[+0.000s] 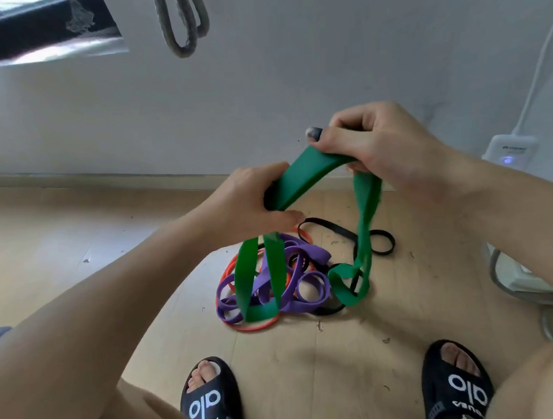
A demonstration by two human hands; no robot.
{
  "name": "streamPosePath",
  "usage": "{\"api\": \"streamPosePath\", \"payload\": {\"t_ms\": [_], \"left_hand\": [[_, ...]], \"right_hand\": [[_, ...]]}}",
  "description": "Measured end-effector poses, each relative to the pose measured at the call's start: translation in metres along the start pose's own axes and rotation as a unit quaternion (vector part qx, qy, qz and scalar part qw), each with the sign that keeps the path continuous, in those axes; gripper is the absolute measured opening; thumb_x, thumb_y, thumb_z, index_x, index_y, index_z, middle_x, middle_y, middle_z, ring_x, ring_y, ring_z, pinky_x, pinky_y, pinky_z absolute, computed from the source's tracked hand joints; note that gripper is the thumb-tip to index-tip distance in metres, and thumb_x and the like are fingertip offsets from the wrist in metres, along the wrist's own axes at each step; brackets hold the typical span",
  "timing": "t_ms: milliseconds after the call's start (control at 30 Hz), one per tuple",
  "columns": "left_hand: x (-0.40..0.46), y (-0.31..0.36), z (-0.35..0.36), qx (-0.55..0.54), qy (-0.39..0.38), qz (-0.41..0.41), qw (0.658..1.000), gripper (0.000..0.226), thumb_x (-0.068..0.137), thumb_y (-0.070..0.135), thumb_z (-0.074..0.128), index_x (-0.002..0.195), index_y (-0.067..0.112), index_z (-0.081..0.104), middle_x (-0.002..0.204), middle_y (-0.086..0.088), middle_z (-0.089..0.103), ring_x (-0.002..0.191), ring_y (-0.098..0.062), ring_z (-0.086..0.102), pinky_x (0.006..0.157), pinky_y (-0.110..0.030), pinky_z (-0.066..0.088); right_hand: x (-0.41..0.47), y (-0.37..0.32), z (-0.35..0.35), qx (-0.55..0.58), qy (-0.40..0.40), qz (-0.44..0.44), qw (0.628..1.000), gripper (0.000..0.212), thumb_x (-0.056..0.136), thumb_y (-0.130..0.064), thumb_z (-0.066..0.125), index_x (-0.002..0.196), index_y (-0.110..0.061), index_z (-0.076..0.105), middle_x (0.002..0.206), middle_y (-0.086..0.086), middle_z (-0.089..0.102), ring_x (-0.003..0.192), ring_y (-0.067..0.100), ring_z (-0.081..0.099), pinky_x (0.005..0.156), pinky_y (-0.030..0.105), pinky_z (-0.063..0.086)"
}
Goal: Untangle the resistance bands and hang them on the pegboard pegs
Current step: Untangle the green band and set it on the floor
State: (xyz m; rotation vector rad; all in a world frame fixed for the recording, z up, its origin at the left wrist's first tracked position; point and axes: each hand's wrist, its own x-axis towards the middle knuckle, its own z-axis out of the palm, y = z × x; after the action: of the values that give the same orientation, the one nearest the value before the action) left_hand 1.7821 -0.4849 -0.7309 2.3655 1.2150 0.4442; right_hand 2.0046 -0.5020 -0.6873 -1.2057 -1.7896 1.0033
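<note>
Both hands, left hand (253,198) and right hand (375,150), grip the green band (302,178) mid-frame, untangling underway; next, its loops likely need lifting free of the floor pile (291,287).

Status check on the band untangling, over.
Left hand and right hand both grip green band. Its loops hang into purple band, orange band and black band. None of these hung yet.

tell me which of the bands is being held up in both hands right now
The green band: the left hand and right hand grip its top, while the purple, orange and black bands lie on the floor.
</note>
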Motion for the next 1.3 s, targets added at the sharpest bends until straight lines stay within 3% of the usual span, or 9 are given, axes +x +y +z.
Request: {"api": "streamPosePath", "payload": {"t_ms": [167,333,533,633,767,833,1000,1100,1300], "left_hand": [[-0.009,-0.017,0.01,0.004,-0.003,-0.013,1.0,0.029,0.081,0.039,0.079,0.088,0.028,0.053,0.067,0.004,0.05,0.062,-0.011,0.049,0.055,-0.026,0.034],[-0.006,-0.001,-0.001,-0.052,0.059,-0.022,0.997,0.038,0.082,0.039,0.083,0.078,0.015,0.054,0.059,0.006,0.041,0.051,-0.01,0.039,0.051,-0.023,0.03],[-0.004,0.022,-0.008,-0.092,0.037,-0.006,0.995,0.034,0.086,0.038,0.081,0.085,0.012,0.058,0.06,0.009,0.047,0.052,-0.006,0.043,0.053,-0.024,0.034],[-0.001,0.025,-0.007,-0.118,0.018,-0.007,0.993,0.036,0.084,0.039,0.082,0.093,0.01,0.062,0.069,0.001,0.06,0.06,-0.013,0.054,0.058,-0.033,0.043],[-0.007,0.015,-0.003,-0.103,-0.04,-0.013,0.994,0.028,0.083,0.036,0.082,0.105,0.025,0.067,0.088,0.004,0.074,0.08,-0.018,0.071,0.072,-0.04,0.057],[-0.011,0.009,0.002,-0.099,-0.063,-0.033,0.993,0.021,0.083,0.032,0.083,0.089,0.034,0.063,0.072,0.014,0.068,0.066,-0.009,0.065,0.062,-0.028,0.051],[-0.009,-0.007,0.006,-0.079,-0.067,-0.085,0.991,0.048,0.072,0.051,0.08,0.073,0.012,0.053,0.067,-0.01,0.055,0.06,-0.021,0.053,0.061,-0.044,0.045],[-0.008,-0.007,0.007,-0.101,-0.032,-0.088,0.99,0.044,0.08,0.034,0.086,0.065,0.025,0.045,0.057,0.009,0.04,0.051,-0.009,0.04,0.055,-0.026,0.033],[-0.002,-0.001,-0.001,-0.047,0.017,-0.083,0.995,0.037,0.083,0.042,0.082,0.079,0.012,0.059,0.06,0.004,0.049,0.047,-0.008,0.048,0.05,-0.027,0.038]], "right_hand": [[0.0,0.01,-0.012,-0.006,0.021,0.029,0.999,0.052,0.095,-0.044,0.068,0.071,0.001,0.056,0.056,0.001,0.035,0.054,0.016,0.035,0.057,0.026,0.027],[0.002,0.026,-0.031,-0.06,-0.017,0.104,0.993,0.053,0.101,-0.049,0.056,0.059,-0.016,0.055,0.051,-0.004,0.049,0.051,0.014,0.044,0.063,0.031,0.036],[-0.001,0.029,-0.014,-0.047,-0.094,0.137,0.985,0.065,0.091,-0.076,0.039,0.095,-0.023,0.077,0.092,0.0,0.078,0.094,0.021,0.072,0.102,0.046,0.051],[-0.002,0.027,0.006,0.018,-0.099,0.105,0.989,0.054,0.091,-0.066,0.053,0.085,-0.018,0.077,0.078,0.002,0.071,0.078,0.017,0.07,0.087,0.042,0.054],[-0.008,0.02,0.021,0.056,-0.084,0.054,0.993,0.041,0.098,-0.044,0.064,0.066,-0.019,0.058,0.059,-0.004,0.046,0.055,0.01,0.042,0.054,0.023,0.033],[-0.006,0.016,0.026,0.054,-0.07,0.053,0.995,0.043,0.098,-0.04,0.067,0.061,-0.021,0.054,0.056,-0.005,0.041,0.052,0.01,0.036,0.052,0.023,0.028],[0.0,0.009,0.016,0.127,-0.009,0.069,0.989,0.044,0.096,-0.04,0.069,0.056,-0.025,0.056,0.061,0.0,0.033,0.054,0.015,0.027,0.053,0.03,0.019],[0.003,0.01,0.004,0.113,0.02,0.07,0.991,0.046,0.095,-0.038,0.069,0.053,-0.024,0.055,0.056,-0.001,0.032,0.053,0.016,0.027,0.052,0.03,0.02],[0.004,0.026,-0.017,-0.006,0.019,0.087,0.996,0.05,0.095,-0.048,0.065,0.06,-0.015,0.053,0.057,0.003,0.038,0.049,0.013,0.034,0.057,0.032,0.025]]}}
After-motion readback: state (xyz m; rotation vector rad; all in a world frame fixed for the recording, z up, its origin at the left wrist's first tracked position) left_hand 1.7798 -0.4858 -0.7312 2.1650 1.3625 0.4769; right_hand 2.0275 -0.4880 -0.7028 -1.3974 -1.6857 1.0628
